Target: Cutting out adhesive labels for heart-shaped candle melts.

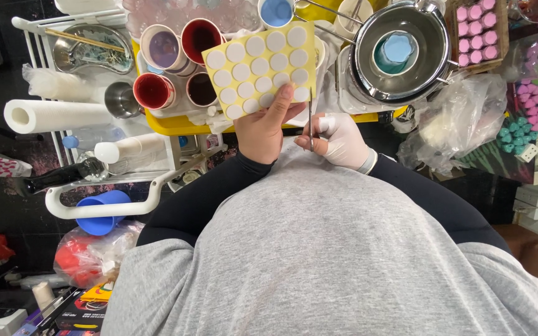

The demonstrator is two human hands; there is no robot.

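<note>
Bare left hand (261, 127) pinching a flat yellow paper sheet of round white stickers (261, 67) by its lower edge, white-gloved right hand (342, 138) just beside it gripping thin metal tweezers (311, 127) upright, glossy steel pot holding blue wax (400, 53) beyond the right hand, white paper roll (54, 115) far left.

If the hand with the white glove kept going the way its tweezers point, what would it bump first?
Probably the bottom edge of the yellow sticker sheet; the right hand aims its tweezers up at it, though depth is unclear.
</note>
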